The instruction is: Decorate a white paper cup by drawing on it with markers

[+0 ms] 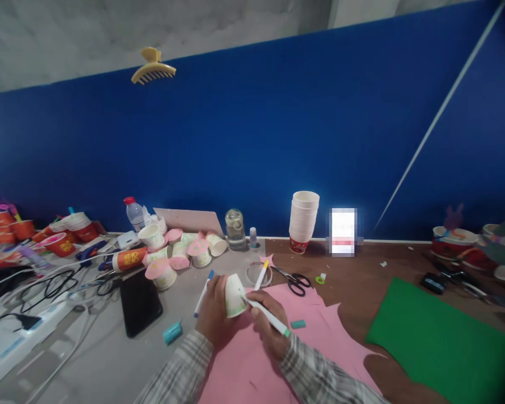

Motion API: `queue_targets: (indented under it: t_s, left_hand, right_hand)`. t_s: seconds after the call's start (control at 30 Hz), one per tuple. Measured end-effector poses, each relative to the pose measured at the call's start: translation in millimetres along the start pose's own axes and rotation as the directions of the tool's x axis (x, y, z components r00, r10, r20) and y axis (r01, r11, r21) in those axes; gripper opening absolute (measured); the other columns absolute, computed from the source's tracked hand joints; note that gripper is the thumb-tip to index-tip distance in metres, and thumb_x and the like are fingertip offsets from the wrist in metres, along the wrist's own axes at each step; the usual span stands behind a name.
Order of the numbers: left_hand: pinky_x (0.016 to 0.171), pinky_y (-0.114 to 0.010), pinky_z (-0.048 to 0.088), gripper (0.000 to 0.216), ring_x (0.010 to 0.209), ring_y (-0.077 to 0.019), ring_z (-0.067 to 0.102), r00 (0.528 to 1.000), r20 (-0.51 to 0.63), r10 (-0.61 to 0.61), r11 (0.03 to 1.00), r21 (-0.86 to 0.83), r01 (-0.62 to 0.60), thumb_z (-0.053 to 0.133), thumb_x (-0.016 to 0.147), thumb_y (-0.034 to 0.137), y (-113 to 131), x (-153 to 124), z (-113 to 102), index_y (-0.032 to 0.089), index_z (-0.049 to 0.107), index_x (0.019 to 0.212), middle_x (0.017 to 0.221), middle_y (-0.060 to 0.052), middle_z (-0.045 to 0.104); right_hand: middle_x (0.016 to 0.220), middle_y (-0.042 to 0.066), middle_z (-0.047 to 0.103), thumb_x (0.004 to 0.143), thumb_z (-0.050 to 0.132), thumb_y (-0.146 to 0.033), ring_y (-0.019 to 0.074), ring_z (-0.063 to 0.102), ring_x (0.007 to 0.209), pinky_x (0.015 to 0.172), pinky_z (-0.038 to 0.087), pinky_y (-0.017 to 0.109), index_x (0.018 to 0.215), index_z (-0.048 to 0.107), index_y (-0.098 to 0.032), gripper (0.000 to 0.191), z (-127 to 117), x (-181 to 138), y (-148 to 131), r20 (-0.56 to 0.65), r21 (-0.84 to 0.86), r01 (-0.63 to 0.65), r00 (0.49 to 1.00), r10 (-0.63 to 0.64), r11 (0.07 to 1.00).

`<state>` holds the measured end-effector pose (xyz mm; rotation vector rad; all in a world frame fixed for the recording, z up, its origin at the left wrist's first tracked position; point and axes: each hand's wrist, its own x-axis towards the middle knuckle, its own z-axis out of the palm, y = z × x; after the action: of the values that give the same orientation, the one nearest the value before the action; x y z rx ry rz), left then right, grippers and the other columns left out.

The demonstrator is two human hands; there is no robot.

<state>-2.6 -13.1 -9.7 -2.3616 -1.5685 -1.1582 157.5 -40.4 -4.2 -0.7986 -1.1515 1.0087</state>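
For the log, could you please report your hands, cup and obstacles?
Left hand gripping green-patterned paper cup. Right hand holding green-ended marker, tip at cup's side. Black-handled scissors beyond, touching neither.

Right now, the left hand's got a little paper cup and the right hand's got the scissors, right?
Not quite: the right hand holds a white marker, not the scissors, as the head view shows. The left hand does hold the little paper cup.
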Motion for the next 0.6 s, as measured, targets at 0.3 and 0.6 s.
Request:
queue_targets:
  t_s: [0.3, 0.6]
  left_hand:
    - [0.082, -0.048, 0.048, 0.081, 0.103, -0.0315, 0.045, 1.000, -0.009, 0.023, 0.999, 0.037, -0.022, 0.068, 0.056, 0.035, -1.4, -0.6, 0.2, 0.018, 0.027, 0.124, 0.110, -0.013, 0.043]
    - [0.087, -0.052, 0.044, 0.093, 0.107, -0.0326, 0.043, 0.999, -0.032, -0.023, 0.999, -0.050, 0.021, 0.068, 0.058, 0.037, -3.9, -2.3, 5.9, 0.016, 0.012, 0.129, 0.116, -0.015, 0.040]
  right_hand:
    - [0.080, 0.004, 0.066, 0.073, 0.056, -0.017, 0.0233, 0.064, 0.064, 0.060, 0.054, 0.034, 0.100, 0.066, -0.029, 0.031, -0.1, 2.5, -5.9, 0.187, -0.173, 0.262, 0.955, -0.229, 0.949]
    - [0.080, 0.005, 0.067, 0.070, 0.060, -0.021, 0.0153, 0.055, 0.041, 0.032, 0.043, 0.022, 0.096, 0.068, -0.027, 0.028, -0.3, 3.6, -4.8, 0.161, -0.140, 0.134, 0.981, -0.111, 0.981]
